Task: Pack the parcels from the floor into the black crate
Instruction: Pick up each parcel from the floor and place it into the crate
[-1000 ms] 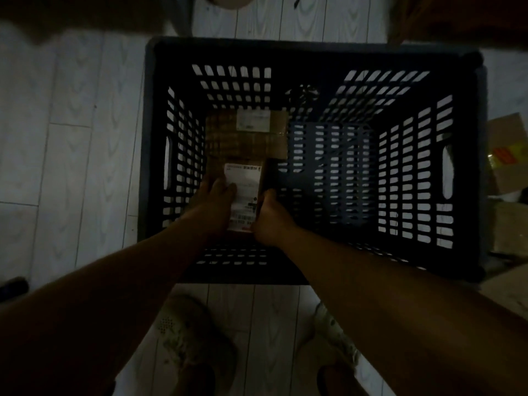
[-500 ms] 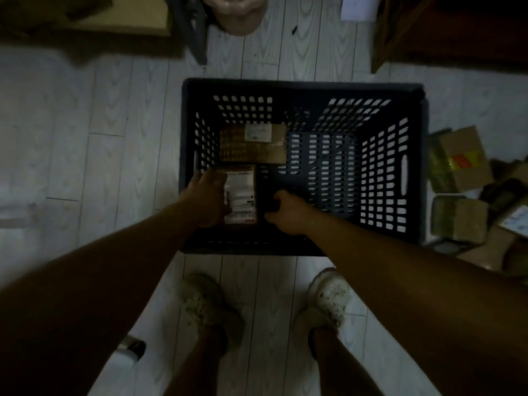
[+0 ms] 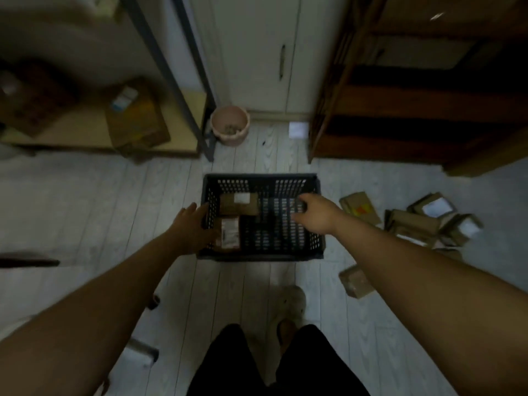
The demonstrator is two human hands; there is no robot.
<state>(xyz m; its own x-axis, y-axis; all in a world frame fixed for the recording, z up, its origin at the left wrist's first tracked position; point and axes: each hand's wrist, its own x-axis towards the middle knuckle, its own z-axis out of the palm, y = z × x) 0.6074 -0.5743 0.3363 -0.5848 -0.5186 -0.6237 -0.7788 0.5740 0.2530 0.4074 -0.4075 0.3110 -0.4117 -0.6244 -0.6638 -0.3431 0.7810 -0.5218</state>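
The black slatted crate (image 3: pixel 261 177) stands on the pale floor in front of me. Two brown parcels lie in its left half: one with a white label at the back (image 3: pixel 238 203) and one with a printed label nearer me (image 3: pixel 229 234). My left hand (image 3: pixel 191 227) hovers at the crate's left wall, fingers apart, holding nothing. My right hand (image 3: pixel 313 212) is above the crate's right side, fingers loosely spread and empty. Several more brown parcels (image 3: pixel 423 221) lie in a heap on the floor to the right, with one (image 3: pixel 357 282) closer to me.
A pink bin (image 3: pixel 229 124) stands behind the crate beside a grey metal frame leg (image 3: pixel 208 144). A dark wooden shelf unit (image 3: pixel 400 110) is at the back right, a low shelf with a cardboard box (image 3: pixel 135 118) at the back left. My shoe (image 3: pixel 290 304) is near the crate.
Both hands have let go of the printed-label parcel, which now lies in the crate, and have risen out. My head has lifted, so the crate looks smaller and farther.
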